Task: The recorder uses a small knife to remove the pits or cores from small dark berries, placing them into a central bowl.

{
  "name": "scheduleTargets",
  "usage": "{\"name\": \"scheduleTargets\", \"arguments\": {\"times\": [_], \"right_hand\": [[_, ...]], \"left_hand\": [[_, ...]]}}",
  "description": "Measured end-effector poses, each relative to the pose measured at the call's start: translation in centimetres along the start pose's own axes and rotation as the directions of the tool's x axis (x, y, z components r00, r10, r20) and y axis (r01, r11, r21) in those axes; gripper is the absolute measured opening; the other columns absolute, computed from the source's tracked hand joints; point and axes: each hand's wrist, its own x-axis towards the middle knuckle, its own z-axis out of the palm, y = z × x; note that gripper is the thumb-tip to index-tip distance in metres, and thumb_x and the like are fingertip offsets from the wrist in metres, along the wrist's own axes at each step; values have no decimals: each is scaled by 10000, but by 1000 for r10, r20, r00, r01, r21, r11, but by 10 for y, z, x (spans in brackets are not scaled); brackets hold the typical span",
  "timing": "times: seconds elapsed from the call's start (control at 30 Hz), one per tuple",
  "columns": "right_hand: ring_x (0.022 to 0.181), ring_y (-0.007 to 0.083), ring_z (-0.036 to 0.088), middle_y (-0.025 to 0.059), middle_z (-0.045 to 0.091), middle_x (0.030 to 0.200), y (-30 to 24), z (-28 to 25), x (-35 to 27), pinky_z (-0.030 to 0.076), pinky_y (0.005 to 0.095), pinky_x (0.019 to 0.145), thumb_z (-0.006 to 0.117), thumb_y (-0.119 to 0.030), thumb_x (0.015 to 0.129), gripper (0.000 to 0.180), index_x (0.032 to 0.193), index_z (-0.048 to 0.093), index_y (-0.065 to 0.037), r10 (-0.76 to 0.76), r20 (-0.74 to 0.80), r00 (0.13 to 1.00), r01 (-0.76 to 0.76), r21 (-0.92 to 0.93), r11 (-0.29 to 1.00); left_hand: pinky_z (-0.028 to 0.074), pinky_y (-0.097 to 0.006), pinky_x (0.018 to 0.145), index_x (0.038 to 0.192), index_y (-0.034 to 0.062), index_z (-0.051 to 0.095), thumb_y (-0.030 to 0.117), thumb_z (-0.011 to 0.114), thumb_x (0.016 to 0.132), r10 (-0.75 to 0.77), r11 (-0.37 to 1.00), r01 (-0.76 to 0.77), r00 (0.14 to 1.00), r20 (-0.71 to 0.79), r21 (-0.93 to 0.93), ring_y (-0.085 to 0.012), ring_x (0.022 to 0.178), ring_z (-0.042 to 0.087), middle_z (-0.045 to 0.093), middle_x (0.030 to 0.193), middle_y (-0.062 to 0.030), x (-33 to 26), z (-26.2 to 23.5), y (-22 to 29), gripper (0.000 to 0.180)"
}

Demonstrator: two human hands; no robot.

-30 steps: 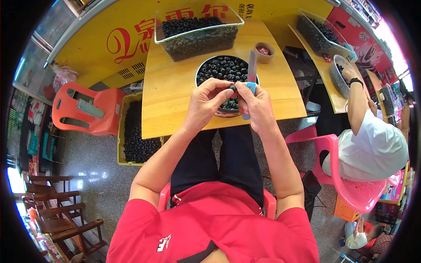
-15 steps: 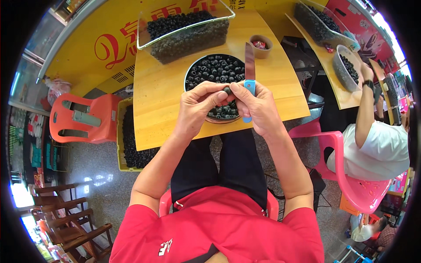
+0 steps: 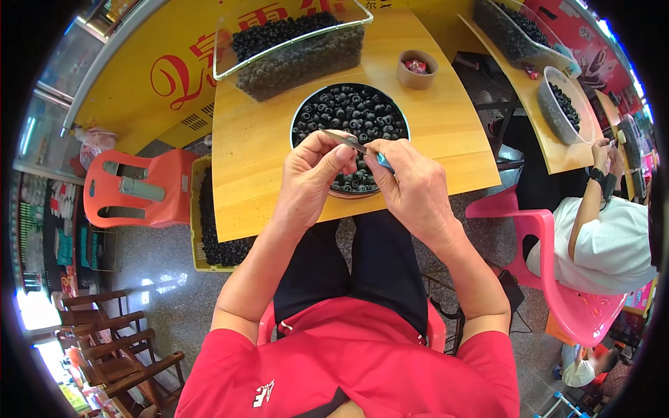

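My right hand (image 3: 417, 182) is closed round the blue handle (image 3: 382, 161) of a knife. The knife's blade (image 3: 345, 141) points left and lies across the fingertips of my left hand (image 3: 310, 174). Those fingers are pinched together, and the blade and thumb hide what they hold. Both hands are over the near part of a round bowl (image 3: 292, 129) full of small black rounded pieces (image 3: 348, 111), many with a hole in them.
A clear bin (image 3: 300, 66) of black pieces stands at the table's far left. A small brown cup (image 3: 417, 78) with wrapped bits is at the far right. A yellow crate (image 3: 197, 230) stands left of the wooden table (image 3: 446, 132). A co-worker (image 3: 592, 237) sits at right.
The knife has swung from upright to pointing left, its blade now at my left fingertips. My right hand has turned over. The dark piece pinched between both hands' fingertips no longer shows.
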Motion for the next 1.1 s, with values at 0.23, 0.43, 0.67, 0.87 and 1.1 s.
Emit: {"name": "scheduleTargets", "arguments": {"times": [0.23, 0.43, 0.67, 0.87, 1.1], "right_hand": [[708, 298, 641, 109, 643, 845, 4, -3, 0, 496, 357, 597, 669, -73, 856, 136, 982, 621, -50, -4, -5, 1000, 4, -144, 990], [659, 253, 622, 114, 623, 781, 14, 1, -1, 484, 334, 591, 656, -108, 885, 112, 972, 636, -38, 29, -52, 998, -31, -39, 999], [631, 73, 529, 19, 598, 705, -15, -9, 11, 444, 251, 575, 653, -225, 934, 213, 902, 622, -18, 344, 205, 916, -400, 527, 750], [632, 19, 464, -34, 572, 729, -18, -3, 11, 359, 180, 550, 624, -270, 960, 247, 916, 638, -27, 379, 267, 886, -453, 675, 583], [579, 1, 427, -35, 573, 715, -9, -2, 7, 309, 164, 502, 615, -268, 965, 237, 915, 636, -37, 405, 225, 886, -452, 614, 647]], "left_hand": [[469, -247, 748, 1083, 6, 602, 107, 633, 930, -3, 998, 5, 999, 41, -66, -130, 792, 571, 621, 907, -64, 0, -3, -7, 186], [475, -242, 750, 1072, 5, 617, 105, 640, 925, 23, 998, -21, 999, 36, -60, -126, 795, 576, 631, 904, -59, -5, 6, 2, 179], [498, -252, 783, 1082, -5, 643, 48, 634, 914, 117, 989, -118, 993, 13, 85, -129, 846, 595, 621, 981, -63, -9, 7, -1, 177], [521, -278, 812, 1066, -26, 656, -23, 638, 883, 270, 930, -288, 957, 108, 229, -155, 895, 614, 596, 1019, -92, -13, 9, 0, 184], [506, -241, 769, 1048, -13, 623, -31, 619, 892, 372, 830, -332, 928, -3, 448, -120, 855, 610, 609, 1017, -75, -34, -13, 36, 157]]}}
